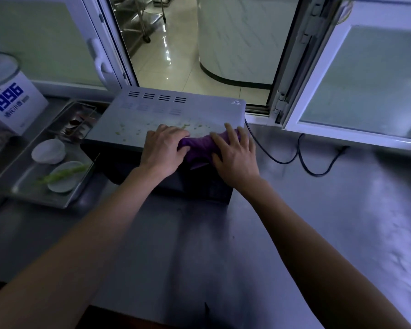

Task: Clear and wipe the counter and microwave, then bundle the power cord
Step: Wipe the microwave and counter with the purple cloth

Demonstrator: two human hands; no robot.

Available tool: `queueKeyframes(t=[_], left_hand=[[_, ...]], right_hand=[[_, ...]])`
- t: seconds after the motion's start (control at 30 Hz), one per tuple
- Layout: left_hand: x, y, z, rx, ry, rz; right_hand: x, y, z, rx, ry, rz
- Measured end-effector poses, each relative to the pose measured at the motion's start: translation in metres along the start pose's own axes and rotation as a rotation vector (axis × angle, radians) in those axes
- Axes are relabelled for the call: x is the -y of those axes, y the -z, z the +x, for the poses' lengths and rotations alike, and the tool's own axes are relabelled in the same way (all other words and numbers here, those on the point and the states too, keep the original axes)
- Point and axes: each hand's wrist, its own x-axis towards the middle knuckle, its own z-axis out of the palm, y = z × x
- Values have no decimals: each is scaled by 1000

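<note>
The steel counter [294, 222] fills the lower part of the view and is dim, with pale reflections at its right side. Behind it an open window [356, 74] with white frames shows a glossy tiled floor [176, 55] and a curved white counter front in the next room.

The microwave [171, 115] stands at the back of the counter, just under the window opening. Its grey top carries small green crumbs [188, 126]; its dark front is in shadow and hard to make out.

At the left a metal tray [17, 186] holds two white dishes, one with a green vegetable strip; a smaller tray behind it holds brownish items too blurred to name. A white box [12, 103] printed "1996" is cut off by the left edge.

The black power cord [294, 160] loops on the counter right of the microwave.

The left hand [164, 150] and right hand [235, 157] press a bunched purple cloth [199, 146] on the front edge of the microwave top, fingers spread flat over it.
</note>
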Motion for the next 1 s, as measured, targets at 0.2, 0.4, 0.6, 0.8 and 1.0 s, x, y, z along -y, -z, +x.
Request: queueKeyframes(t=[0.2, 0.4, 0.6, 0.8, 1.0], left_hand=[[23, 3, -6, -41, -14, -24], [52, 4, -18, -44, -36, -36], [103, 12, -26, -101, -52, -70], [174, 23, -32, -176, -33, -95], [250, 38, -37, -180, -11, -114]], right_hand=[[15, -12, 6, 99, 141, -160], [31, -23, 17, 136, 106, -183], [64, -35, 37, 181, 72, -150], [110, -49, 62, 197, 67, -129], [184, -73, 96, 195, 39, -115]])
